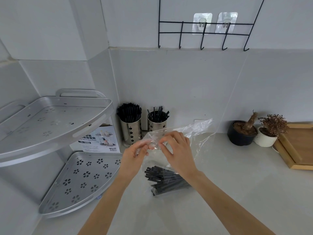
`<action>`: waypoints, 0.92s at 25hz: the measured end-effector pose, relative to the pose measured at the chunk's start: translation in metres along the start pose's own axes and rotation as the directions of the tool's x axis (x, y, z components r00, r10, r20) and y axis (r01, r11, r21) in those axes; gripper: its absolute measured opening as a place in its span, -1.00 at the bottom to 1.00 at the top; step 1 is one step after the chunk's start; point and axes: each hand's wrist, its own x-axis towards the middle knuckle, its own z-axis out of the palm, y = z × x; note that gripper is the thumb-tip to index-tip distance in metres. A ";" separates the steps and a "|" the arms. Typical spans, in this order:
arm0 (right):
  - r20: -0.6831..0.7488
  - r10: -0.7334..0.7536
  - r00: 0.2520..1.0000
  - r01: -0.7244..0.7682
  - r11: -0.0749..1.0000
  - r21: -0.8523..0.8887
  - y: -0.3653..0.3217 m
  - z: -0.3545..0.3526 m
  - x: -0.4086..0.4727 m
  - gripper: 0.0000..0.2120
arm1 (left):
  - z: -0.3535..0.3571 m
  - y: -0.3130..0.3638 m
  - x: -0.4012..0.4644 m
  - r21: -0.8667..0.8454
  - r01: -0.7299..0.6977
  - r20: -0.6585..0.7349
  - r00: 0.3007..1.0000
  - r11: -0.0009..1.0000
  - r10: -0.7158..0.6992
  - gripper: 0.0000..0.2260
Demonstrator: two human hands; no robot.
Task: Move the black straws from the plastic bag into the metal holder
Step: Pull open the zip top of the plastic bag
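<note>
A clear plastic bag (198,133) lies on the grey counter with a bundle of black straws (162,180) in its lower end. My left hand (133,155) and my right hand (177,150) both pinch the bag's upper edge, close together, above the straws. Behind them by the wall stand two metal holders: the left holder (131,131) is packed full of black straws, the right holder (155,127) has only some and is partly hidden by the bag.
A two-tier metal corner rack (55,133) fills the left side, with a printed box (100,138) behind it. Two small potted plants (242,133) and a wooden tray (296,146) sit at the right. A black wire hook rack (203,31) hangs on the wall.
</note>
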 end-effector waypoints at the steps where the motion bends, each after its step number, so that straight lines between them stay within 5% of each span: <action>1: 0.009 0.031 0.999 -0.031 0.998 0.049 0.000 -0.002 0.001 -0.85 | 0.000 -0.001 0.001 0.012 0.007 0.000 1.000 1.000 -0.007 -0.80; 5: 0.103 0.126 0.987 -0.143 0.973 0.180 0.002 -0.019 0.017 -0.88 | -0.005 -0.007 0.004 0.083 0.030 -0.014 0.999 0.996 -0.029 -0.78; 9: 0.041 0.001 0.999 -0.006 0.992 0.124 -0.001 -0.033 0.033 -0.86 | -0.006 -0.003 0.003 0.112 0.041 -0.001 0.999 0.993 -0.041 -0.77; 14: 0.126 -0.064 0.990 0.052 0.994 0.097 0.004 -0.035 0.027 -0.70 | -0.009 -0.003 0.003 0.066 0.068 -0.032 0.997 0.996 -0.066 -0.76; 23: 0.041 0.127 0.991 -0.123 0.989 -0.081 0.037 -0.024 0.011 -0.73 | -0.012 -0.002 0.000 0.066 0.128 0.004 0.992 0.990 -0.129 -0.75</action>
